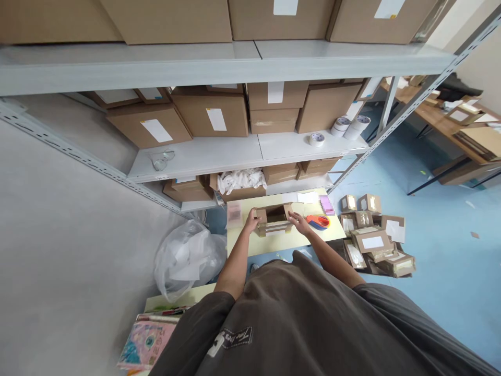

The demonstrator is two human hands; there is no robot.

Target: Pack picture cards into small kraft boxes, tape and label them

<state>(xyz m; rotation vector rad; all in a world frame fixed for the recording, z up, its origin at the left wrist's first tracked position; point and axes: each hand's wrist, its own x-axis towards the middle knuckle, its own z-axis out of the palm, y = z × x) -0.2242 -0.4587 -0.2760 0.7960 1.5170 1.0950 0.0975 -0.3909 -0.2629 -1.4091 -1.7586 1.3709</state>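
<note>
A small cardboard box (274, 227) stands on the pale yellow table (258, 246) with its top uncovered and its dark inside showing. My left hand (252, 221) grips the box's left end. At the opposite end, my right hand (299, 223) has its fingers closed on the box's right edge. Just right of that hand lies an orange and blue tape dispenser (318, 222). White paper labels (307, 197) and a pink patterned item (326, 204) rest near the table's far right edge. A clear pinkish packet (235, 213) lies at the left.
A metal shelf (219, 154) with cardboard boxes (227, 115) rises ahead, carrying tape rolls (317, 139) and safety glasses (161, 159). Packed parcels (371, 241) are piled on the floor at right. A clear plastic bag (188, 258) of white paper stands at left.
</note>
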